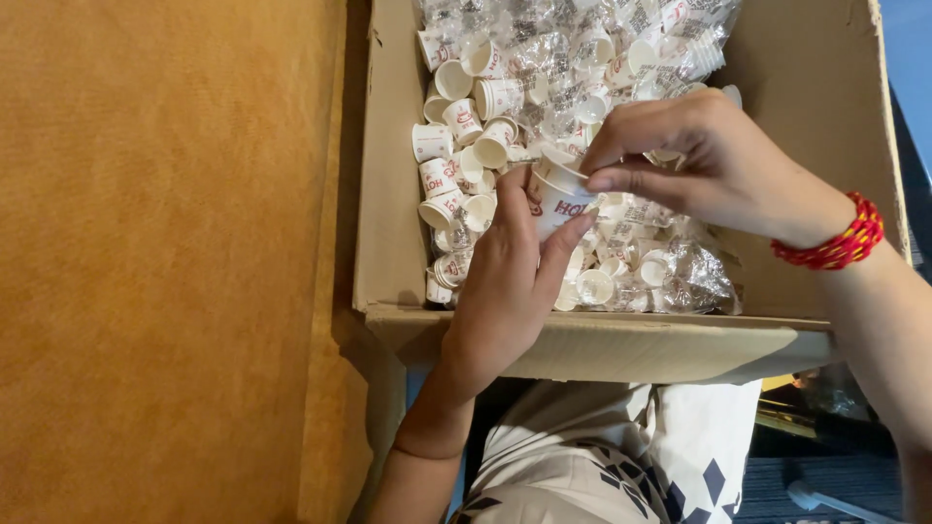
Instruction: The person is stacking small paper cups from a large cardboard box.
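Note:
A small white paper cup [561, 202] with red print is held over an open cardboard box [388, 194]. My left hand [505, 281] grips the cup from below and behind, fingers wrapped around its side. My right hand [704, 160], with a red and yellow bead bracelet at the wrist, pinches the cup's rim with thumb and forefinger. The box is full of several loose small paper cups [466, 136] and clear plastic wrappers [582, 49] packed with more cups.
A brown fabric surface [165, 252] fills the left side beside the box. The box's front flap [602, 344] lies over my lap, where a white patterned garment [621, 456] shows. A dark floor with a pale object lies at the lower right.

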